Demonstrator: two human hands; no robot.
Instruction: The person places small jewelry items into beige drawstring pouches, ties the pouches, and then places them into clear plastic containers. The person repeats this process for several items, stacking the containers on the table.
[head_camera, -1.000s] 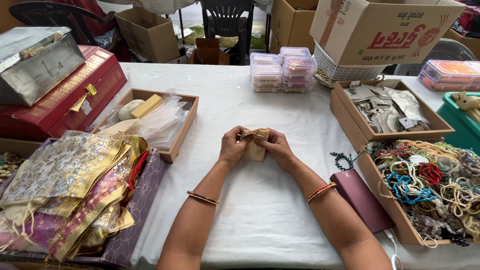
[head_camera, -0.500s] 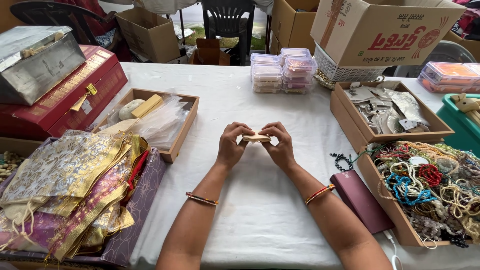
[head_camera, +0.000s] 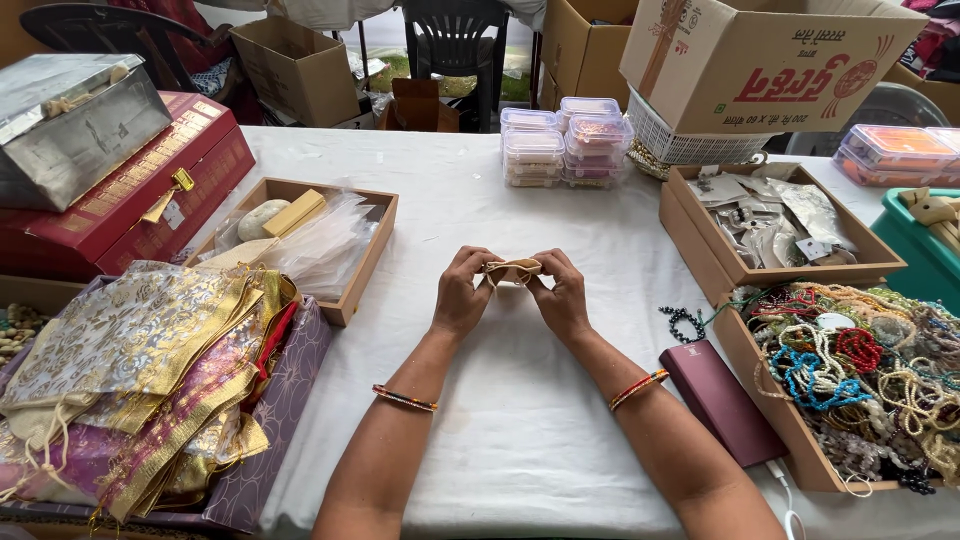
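Note:
Both hands meet over the middle of the white-clothed table. My left hand and my right hand pinch the two ends of a small tan cloth pouch, held just above the cloth with its mouth pulled wide between my fingertips. Thin striped bangles ring both wrists. I cannot see anything inside the pouch.
A wooden tray with clear plastic bags sits left, beside a pile of gold and purple brocade bags. A tray of bead strings, a maroon flat case and stacked plastic boxes lie right and behind. Cardboard boxes stand at the back.
The pouch was held folded and low against the cloth; my hands lifted it slightly and drew its ends apart, so it now lies stretched flat between my fingertips.

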